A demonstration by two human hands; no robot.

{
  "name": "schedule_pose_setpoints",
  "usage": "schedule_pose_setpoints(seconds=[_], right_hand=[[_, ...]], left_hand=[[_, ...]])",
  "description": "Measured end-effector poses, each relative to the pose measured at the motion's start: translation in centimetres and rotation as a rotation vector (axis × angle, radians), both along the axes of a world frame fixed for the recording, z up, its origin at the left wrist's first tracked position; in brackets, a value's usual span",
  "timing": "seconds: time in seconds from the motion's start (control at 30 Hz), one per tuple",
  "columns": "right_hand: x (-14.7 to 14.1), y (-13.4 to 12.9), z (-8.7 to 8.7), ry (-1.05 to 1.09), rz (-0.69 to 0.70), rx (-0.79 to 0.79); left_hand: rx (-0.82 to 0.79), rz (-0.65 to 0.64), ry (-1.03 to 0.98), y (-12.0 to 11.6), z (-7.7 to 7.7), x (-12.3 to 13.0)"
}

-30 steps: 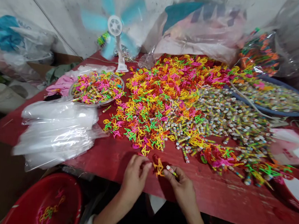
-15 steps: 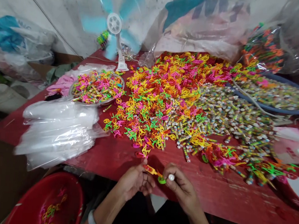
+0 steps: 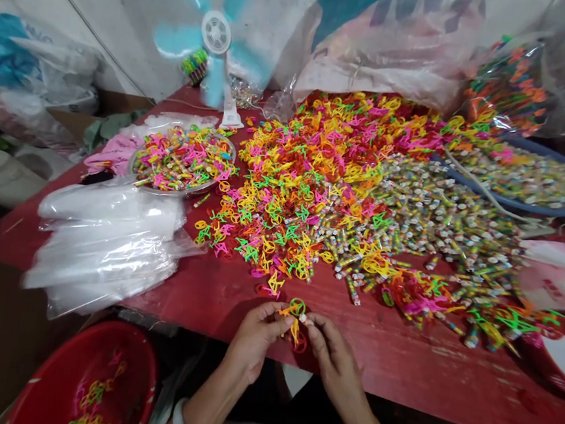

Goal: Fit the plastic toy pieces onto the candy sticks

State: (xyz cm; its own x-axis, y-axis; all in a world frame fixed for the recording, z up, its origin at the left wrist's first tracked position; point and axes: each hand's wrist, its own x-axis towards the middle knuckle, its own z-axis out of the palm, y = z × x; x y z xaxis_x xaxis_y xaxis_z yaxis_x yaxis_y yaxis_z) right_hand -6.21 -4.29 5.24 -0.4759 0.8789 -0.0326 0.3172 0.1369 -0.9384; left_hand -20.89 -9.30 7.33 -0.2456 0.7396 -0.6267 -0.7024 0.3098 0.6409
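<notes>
At the table's front edge my left hand (image 3: 258,336) is closed, thumb and forefinger pinching a small orange plastic piece (image 3: 288,311). My right hand (image 3: 334,350) is closed on a small white-ended tube (image 3: 303,318), mostly hidden by the fingertips. Between the two hands are a green plastic ring (image 3: 297,306), a yellow piece (image 3: 294,332) and a red ring (image 3: 300,344); how they join cannot be made out. Just beyond my hands lies a big heap of bright plastic pieces (image 3: 282,218), with many printed tubes (image 3: 431,205) to its right.
A bowl (image 3: 233,161) of mixed pieces and clear plastic bags (image 3: 111,243) lie at the left. A fan (image 3: 216,32) spins at the back. A red tub (image 3: 146,352) stands low at the left, a blue basin (image 3: 554,211) at the back right and a red bowl (image 3: 562,329) at the right.
My hands have come closer together. The green ring has moved up and left between them, and the orange and yellow pieces have turned. The right hand still grips the white-ended tube.
</notes>
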Motion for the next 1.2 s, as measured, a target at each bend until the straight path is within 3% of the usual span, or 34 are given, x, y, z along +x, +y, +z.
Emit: schedule_pose_setpoints(seconds=[0.13,0.33,0.63,1.0,1.2], right_hand=[[-0.2,-1.0,0.2,-0.039,0.002,0.041],[-0.4,-0.6,0.0,-0.046,-0.011,0.113],[-1.2,-0.5,-0.2,-0.04,0.003,0.176],[-2.0,-0.3,-0.1,-0.011,0.126,0.37],[-1.8,-1.1,-0.6,0.007,0.146,0.372]], left_hand=[[0.037,-0.003,0.034,0.0,0.2,0.4],[0.096,-0.007,0.236,0.3,0.4,0.5],[0.123,-0.032,0.426,0.3,-0.6,0.8],[0.071,0.046,0.433,0.4,-0.7,0.9],[0.057,-0.026,0.464,0.0,-0.2,0.5]])
